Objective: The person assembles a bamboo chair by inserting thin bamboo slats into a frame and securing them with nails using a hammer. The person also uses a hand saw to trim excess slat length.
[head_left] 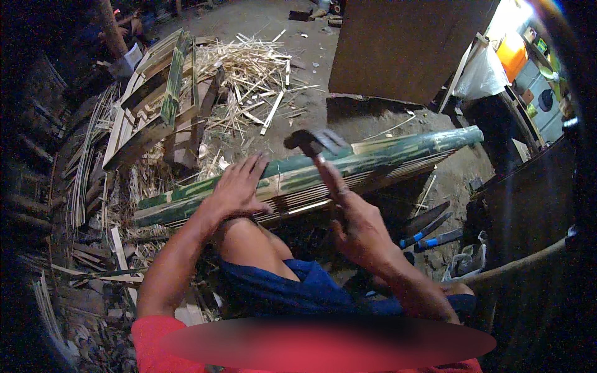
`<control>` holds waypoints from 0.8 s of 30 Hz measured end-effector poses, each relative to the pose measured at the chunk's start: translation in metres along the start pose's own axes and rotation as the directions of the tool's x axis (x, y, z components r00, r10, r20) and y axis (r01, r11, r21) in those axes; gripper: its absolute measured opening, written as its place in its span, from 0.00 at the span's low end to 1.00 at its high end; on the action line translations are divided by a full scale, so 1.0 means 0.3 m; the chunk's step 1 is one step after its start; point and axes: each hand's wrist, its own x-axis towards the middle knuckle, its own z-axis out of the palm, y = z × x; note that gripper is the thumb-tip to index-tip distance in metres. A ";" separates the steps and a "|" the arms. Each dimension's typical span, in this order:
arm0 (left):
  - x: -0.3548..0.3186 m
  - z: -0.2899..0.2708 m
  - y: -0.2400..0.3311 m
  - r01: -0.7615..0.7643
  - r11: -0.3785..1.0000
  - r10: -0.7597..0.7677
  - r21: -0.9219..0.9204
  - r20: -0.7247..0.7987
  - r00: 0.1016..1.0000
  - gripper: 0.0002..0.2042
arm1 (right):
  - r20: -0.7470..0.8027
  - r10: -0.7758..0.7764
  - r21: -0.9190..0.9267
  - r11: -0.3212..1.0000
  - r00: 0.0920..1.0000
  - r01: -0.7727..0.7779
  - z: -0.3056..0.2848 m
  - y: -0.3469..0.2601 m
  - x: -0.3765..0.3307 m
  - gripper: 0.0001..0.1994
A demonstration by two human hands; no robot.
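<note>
Across my knees lies a long panel of green split bamboo (398, 147), with a row of thin slats (305, 200) along its near side. My left hand (239, 186) rests flat on the bamboo left of its middle, fingers stretched toward the far edge. In my right hand (360, 227) is a claw hammer (316, 144), gripped by its handle. The hammer's head is over the bamboo, to the right of my left hand, and slightly blurred; whether it touches the bamboo I cannot tell.
A slatted wooden and bamboo frame (149, 102) stands at the far left beside a heap of bamboo strips (249, 74). Blue-handled blades (429, 236) lie on the ground to the right. A brown board (404, 50) stands at the back, near a white plastic bag (484, 76).
</note>
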 end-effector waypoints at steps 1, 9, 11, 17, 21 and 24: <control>-0.028 0.007 0.006 0.046 0.997 -0.044 0.059 -0.037 0.998 0.52 | -0.033 0.000 0.044 0.999 0.999 0.001 -0.009 0.013 -0.012 0.46; -0.036 0.039 -0.041 0.000 0.984 0.014 0.180 -0.074 0.997 0.42 | 0.066 0.024 0.039 0.999 0.998 -0.026 0.016 0.072 -0.032 0.46; -0.016 0.028 -0.052 0.022 0.995 -0.017 0.099 -0.052 0.999 0.39 | 0.087 0.036 0.070 0.997 0.996 -0.042 0.012 0.066 -0.043 0.45; -0.003 0.003 -0.053 0.031 0.999 -0.031 0.007 -0.022 0.999 0.33 | -0.105 -0.092 0.143 0.984 0.990 0.106 -0.079 0.027 -0.132 0.42; 0.006 0.007 -0.067 0.013 0.999 -0.015 -0.032 -0.045 0.999 0.33 | -0.010 0.369 0.416 0.847 0.929 -0.331 -0.036 -0.010 -0.077 0.34; 0.019 0.011 -0.085 0.000 1.000 -0.001 -0.014 -0.029 1.000 0.34 | 0.169 0.139 -0.285 0.955 0.976 -0.086 0.040 -0.040 0.039 0.38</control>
